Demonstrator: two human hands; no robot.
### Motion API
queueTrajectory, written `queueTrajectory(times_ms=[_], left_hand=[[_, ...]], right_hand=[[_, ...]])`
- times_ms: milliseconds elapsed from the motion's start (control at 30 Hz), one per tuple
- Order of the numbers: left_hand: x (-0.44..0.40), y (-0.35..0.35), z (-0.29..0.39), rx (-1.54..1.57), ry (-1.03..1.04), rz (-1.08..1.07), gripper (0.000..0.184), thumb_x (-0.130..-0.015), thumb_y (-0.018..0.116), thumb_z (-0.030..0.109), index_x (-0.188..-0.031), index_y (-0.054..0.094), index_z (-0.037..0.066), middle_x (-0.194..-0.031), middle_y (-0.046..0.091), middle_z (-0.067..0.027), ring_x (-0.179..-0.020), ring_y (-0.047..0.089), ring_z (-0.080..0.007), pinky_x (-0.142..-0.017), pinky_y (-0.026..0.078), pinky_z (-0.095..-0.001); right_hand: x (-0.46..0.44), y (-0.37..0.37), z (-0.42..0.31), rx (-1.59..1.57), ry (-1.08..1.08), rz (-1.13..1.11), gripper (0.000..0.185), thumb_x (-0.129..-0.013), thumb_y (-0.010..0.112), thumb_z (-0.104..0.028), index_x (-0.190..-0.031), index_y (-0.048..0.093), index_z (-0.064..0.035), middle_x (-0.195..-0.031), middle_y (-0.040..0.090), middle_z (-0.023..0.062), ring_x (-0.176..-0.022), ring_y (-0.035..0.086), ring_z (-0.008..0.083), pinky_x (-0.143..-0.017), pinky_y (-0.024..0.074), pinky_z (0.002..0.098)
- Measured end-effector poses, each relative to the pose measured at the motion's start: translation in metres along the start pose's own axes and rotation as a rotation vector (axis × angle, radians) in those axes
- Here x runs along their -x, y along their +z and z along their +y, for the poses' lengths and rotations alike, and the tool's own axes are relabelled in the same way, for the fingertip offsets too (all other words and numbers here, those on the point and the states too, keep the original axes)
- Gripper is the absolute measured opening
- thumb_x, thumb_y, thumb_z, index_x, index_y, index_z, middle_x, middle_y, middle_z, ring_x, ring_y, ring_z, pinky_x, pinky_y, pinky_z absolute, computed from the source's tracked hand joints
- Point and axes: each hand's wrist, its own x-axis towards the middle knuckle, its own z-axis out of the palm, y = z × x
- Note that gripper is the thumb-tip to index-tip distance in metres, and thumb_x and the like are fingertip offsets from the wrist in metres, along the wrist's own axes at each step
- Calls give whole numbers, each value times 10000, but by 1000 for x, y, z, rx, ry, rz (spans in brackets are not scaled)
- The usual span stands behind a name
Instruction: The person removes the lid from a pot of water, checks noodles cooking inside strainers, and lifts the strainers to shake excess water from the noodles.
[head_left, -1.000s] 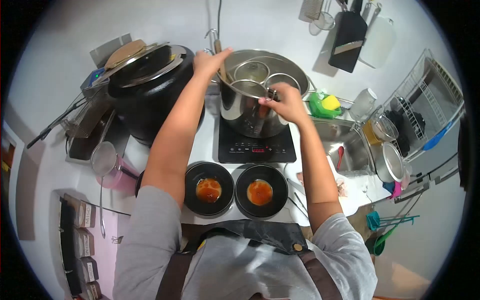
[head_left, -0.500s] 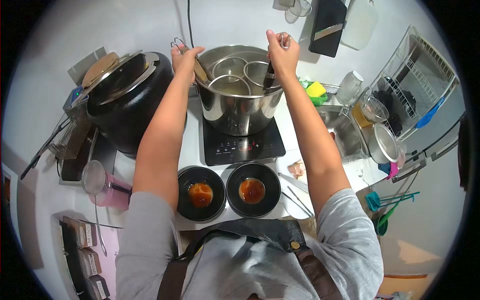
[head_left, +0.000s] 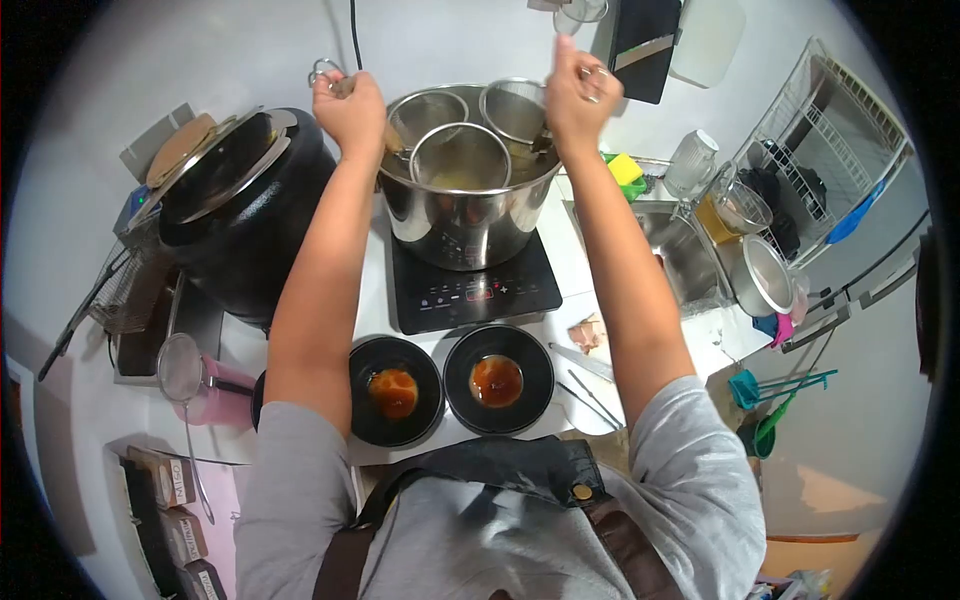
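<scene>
My left hand [head_left: 348, 115] is closed around wooden strainer handling, with metal loops sticking out beyond the fist; whether it grips one handle or two, I cannot tell. My right hand [head_left: 582, 112] is closed on a dark strainer handle, its metal loop showing by the fingers. Three mesh noodle strainers, a left one [head_left: 428, 108], a front one [head_left: 460, 160] and a right one [head_left: 515, 110], sit at the mouth of a large steel pot [head_left: 462, 232]. The front basket rises above the pot's rim. Beneath the pot is a black induction cooker [head_left: 480, 300].
Two black bowls with brown sauce, one left [head_left: 418, 352] and one right [head_left: 540, 385], stand near my body. A big black pot [head_left: 235, 235] is at left. Chopsticks [head_left: 590, 400], a sink [head_left: 690, 260] and a wire rack [head_left: 850, 120] are to the right.
Both hands have moved up and slightly apart. The strainers have risen in the pot, most plainly the front one. The whole view has shifted a little.
</scene>
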Motion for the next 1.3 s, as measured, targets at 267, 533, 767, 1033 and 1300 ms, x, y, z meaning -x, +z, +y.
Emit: queueTrajectory(times_ms=[267,533,767,1033,1300], left_hand=[[29,-16,-8,-189,146,11,220,-754,576,-35,-798,389,72,-805,442,-4,-714,444,-86,-660,401,-240],[60,-24,-11,-157,153,-103,220,-791,605,-12,-756,398,54,-758,456,-4,-703,459,-87,-646,400,-232],[67,-30,3,-140,76,-307,157,-789,701,44,-840,552,32,-750,541,-4,-682,502,-51,-612,418,-208],[52,-49,27,-42,-178,-839,490,-664,841,99,-1071,575,35,-930,629,-57,-768,564,-72,-705,458,-216],[49,-64,2,-162,-98,-1115,454,-751,748,56,-1153,537,36,-1056,626,-81,-962,570,-118,-834,461,-277]], right_hand=[[53,-74,-43,-244,-404,-131,472,-981,420,-162,-528,345,-50,-468,471,83,-416,454,185,-420,377,297],[66,-81,-60,-189,-594,-229,514,-973,501,-289,-551,368,-27,-445,443,48,-387,460,177,-395,432,324],[52,-67,-22,62,-292,-108,344,-843,592,16,-525,466,-23,-467,494,49,-381,471,129,-386,351,251],[27,-37,-28,153,-164,-1,504,-987,460,-188,-504,469,-46,-479,530,55,-414,460,100,-425,368,249],[33,-35,-14,-20,-74,39,443,-940,523,-103,-505,473,-33,-461,510,34,-403,448,82,-394,321,249]])
